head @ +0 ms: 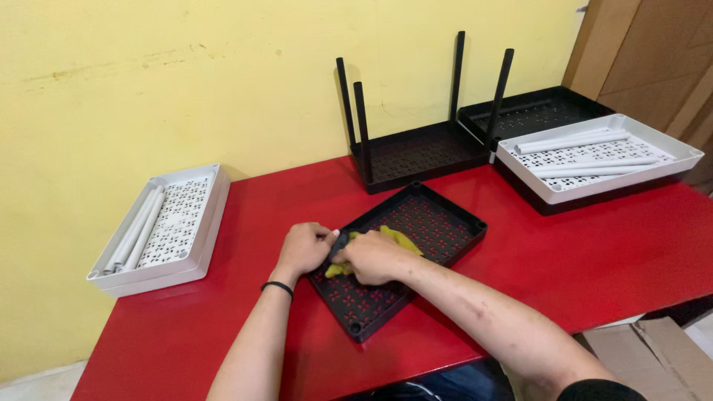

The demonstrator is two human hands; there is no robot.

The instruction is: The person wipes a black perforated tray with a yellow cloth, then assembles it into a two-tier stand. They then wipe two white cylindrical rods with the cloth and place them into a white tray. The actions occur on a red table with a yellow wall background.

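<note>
A red table [564,260] stands against a yellow wall [148,82] and carries everything here. On it are five trays, three black and two white. At the back one black tray [416,160] has four black legs [457,74] standing upright from its corners. To the right another black tray [531,111] lies under a white tray [687,157], which overlaps its front part and holds three white tubes [572,141] lying flat. At the far left the second white tray [204,223] sits over the table's edge by the wall, with about three white tubes [137,234] laid along its left side; the exact count is hard to read.

The third black tray [445,223] lies flat in the middle of the table, turned at an angle, its pierced floor facing up. Both hands are on its near-left part. The right hand [375,258] has its grip closed down on a yellow cloth [401,239], pressing it onto the tray floor; cloth shows on both sides of the hand. The left hand [303,249], with a black band [277,287] on the wrist, has its grip curled narrow at the tray's left rim, the fingers meeting the right hand by a small dark part; whether it pinches the rim or that part I cannot tell
</note>
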